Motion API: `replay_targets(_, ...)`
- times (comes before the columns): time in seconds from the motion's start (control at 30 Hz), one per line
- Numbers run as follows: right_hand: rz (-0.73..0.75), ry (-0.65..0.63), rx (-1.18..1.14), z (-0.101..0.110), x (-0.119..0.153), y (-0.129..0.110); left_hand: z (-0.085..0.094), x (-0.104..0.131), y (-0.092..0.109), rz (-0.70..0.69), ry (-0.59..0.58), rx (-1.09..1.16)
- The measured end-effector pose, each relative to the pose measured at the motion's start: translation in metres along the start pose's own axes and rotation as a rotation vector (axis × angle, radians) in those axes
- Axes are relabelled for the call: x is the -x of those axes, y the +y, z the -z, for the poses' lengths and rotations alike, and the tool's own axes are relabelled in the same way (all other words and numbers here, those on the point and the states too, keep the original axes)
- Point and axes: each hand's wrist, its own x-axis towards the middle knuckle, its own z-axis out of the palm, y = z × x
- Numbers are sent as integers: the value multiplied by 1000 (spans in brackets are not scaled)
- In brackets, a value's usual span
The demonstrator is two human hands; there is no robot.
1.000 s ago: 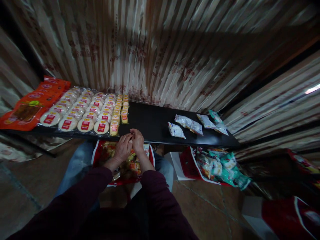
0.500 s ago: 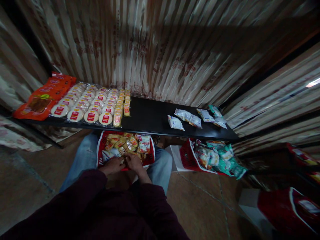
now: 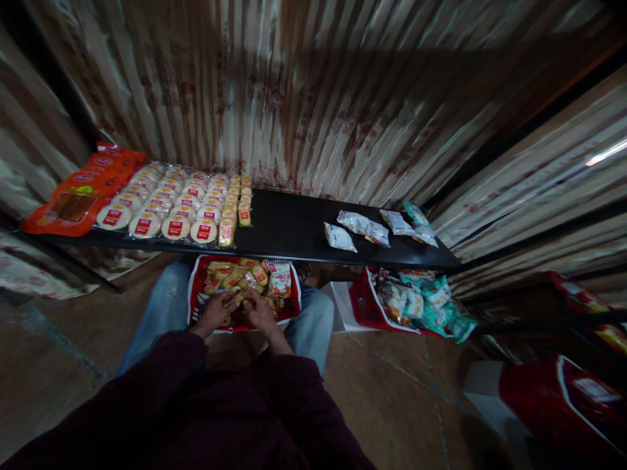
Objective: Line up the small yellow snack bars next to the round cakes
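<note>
I have the left hand (image 3: 214, 312) and right hand (image 3: 260, 312) angled inward, fingers curled, pinching a gold packet (image 3: 239, 297). It sits between them.

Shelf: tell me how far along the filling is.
Looks done: four rows of round packs on the shelf. In hand: what looks like a yellow pack, between left hand and right hand. Likely left: the right yellow row, which stops short of its neighbour, and loose packs in the basket.
</note>
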Motion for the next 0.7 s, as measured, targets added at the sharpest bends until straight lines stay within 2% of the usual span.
replay_targets(0.13,-15,1,-147,-9,0,2,-2,6,8,-127,49,-215)
replay_targets(0.3,-104,44,-283,-12,-2,3,-3,16,20,-237,-4,-383)
replay_targets(0.43,-80,40,-390,-12,-1,1,-4,19,21,-259,-11,-449)
replay_targets(0.6,-137,98,-352,-14,0,-1,-5,19,20,-221,3,-489)
replay_targets(0.7,-135,86,-337,-14,0,-3,-6,19,18,-201,-3,-496)
